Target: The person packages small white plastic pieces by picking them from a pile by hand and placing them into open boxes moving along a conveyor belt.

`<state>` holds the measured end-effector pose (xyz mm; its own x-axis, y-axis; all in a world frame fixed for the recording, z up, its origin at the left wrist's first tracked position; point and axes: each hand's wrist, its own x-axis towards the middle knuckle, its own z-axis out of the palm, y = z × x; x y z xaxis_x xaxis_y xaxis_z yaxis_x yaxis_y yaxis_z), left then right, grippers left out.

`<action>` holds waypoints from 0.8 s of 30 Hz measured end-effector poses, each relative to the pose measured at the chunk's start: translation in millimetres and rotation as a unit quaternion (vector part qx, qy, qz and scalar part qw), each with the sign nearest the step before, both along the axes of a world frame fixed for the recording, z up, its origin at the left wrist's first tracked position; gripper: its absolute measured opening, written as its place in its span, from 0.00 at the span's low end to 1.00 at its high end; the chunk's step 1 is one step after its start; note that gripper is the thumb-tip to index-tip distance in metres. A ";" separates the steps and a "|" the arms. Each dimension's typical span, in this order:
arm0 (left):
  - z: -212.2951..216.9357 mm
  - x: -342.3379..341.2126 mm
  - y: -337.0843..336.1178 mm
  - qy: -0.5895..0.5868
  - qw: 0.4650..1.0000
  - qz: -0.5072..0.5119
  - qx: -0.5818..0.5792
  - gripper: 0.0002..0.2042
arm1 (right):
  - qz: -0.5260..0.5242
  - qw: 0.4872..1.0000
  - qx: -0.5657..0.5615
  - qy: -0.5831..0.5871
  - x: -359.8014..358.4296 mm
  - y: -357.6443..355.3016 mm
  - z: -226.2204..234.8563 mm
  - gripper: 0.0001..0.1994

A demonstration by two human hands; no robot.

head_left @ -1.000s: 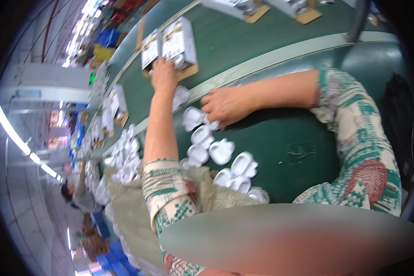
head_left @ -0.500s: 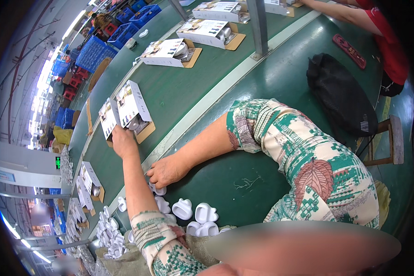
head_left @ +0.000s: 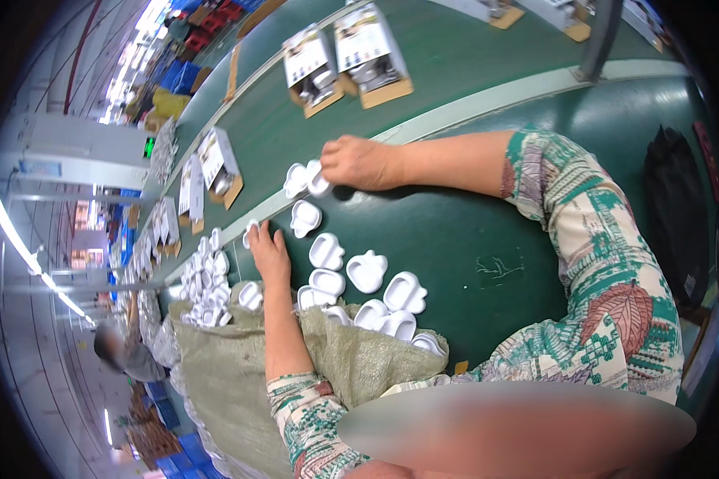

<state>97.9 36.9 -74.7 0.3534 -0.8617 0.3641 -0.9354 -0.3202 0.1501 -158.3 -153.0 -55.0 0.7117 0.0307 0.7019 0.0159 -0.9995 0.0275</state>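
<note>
Small white plastic trays with a scalloped, cloud-like outline lie scattered on the green table (head_left: 455, 231). My right hand (head_left: 363, 164) has its fingers curled at the edge of a white tray (head_left: 317, 180), beside another white tray (head_left: 295, 182) at the conveyor's edge. My left hand (head_left: 270, 254) reaches forward with fingers apart, its fingertips touching a white tray (head_left: 250, 233) by the pale rail. Between the hands sits a single white tray (head_left: 305, 218). Several more lie nearer me, some partly on a woven sack (head_left: 232, 375).
On the green conveyor belt (head_left: 447, 64) stand open printed boxes (head_left: 371, 56) with items inside. A heap of white trays (head_left: 206, 279) lies left of my left arm. A metal post (head_left: 599, 40) rises at the far right, near a black bag (head_left: 669, 215). Another person (head_left: 132, 355) is at the left.
My view has swung left. My left hand has left the box on the belt and come back to the trays. My right hand is now at a tray by the belt's edge.
</note>
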 end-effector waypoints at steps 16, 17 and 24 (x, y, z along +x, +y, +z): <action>2.1 -23.5 -12.2 -0.045 0.996 0.004 -0.074 0.11 | -0.301 0.952 -0.062 0.006 -17.1 -133.3 10.9 0.06; 5.9 -15.8 -0.6 -0.055 0.996 0.013 -0.065 0.10 | -0.324 0.944 -0.051 0.018 -9.3 -126.2 19.2 0.06; 12.1 -21.1 -1.2 -0.021 0.997 -0.010 -0.067 0.08 | -0.498 0.866 0.051 0.012 -27.3 -144.6 21.3 0.09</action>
<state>76.8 35.7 -62.6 0.3189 -0.8107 0.4910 -0.9477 -0.2814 0.1509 -185.6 -297.6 -33.6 0.3636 -0.6673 0.6500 -0.8558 -0.5148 -0.0497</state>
